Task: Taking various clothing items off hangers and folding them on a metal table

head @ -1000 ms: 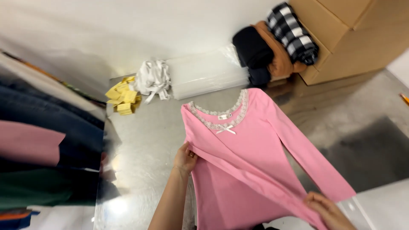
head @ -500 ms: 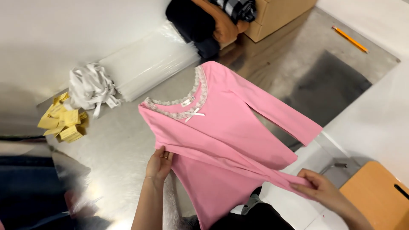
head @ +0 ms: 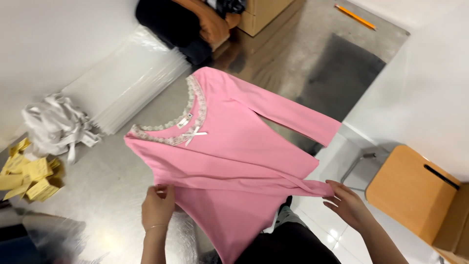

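The one camera sits on my head, looking steeply down and close over the tabletop (head: 112, 181). My left hand (head: 157, 208) and right hand (head: 348, 205) enter from the frame's bottom edge; the view is tilted.

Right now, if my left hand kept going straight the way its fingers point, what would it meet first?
Probably more of the pink top: the left hand already pinches the folded sleeve, fingers aimed up the table toward the lace collar. Depth is hard to judge.

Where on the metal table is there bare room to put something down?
Bare metal table lies between the pink top, the yellow tags and the left hand. Another bare patch sits past the right sleeve, toward the pencil. The far edge is crowded: white ribbons, stacked clear bags, folded clothes.
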